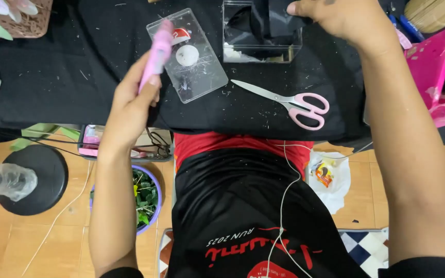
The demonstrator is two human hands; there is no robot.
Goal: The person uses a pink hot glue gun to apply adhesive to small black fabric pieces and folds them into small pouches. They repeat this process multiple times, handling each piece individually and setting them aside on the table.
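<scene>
Pink tool (157, 51) (blurred, stick-shaped) is clenched in the left hand (132, 105), over the table (52, 77) at 9 o'clock of the clear lid (194, 64). Right hand (343, 18) grips black cloth (263, 23) in the clear box (261, 49), 12 o'clock of the scissors (289, 101). Best to pin the cloth firmly and bring the tool in slowly.

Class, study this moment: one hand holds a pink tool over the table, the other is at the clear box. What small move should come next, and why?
Probably bring the pink tool in the left hand across toward the clear box. The right hand already rests on the black material in that box, while the tool hangs blurred over the flat clear lid. The pink-handled scissors lie untouched.
</scene>
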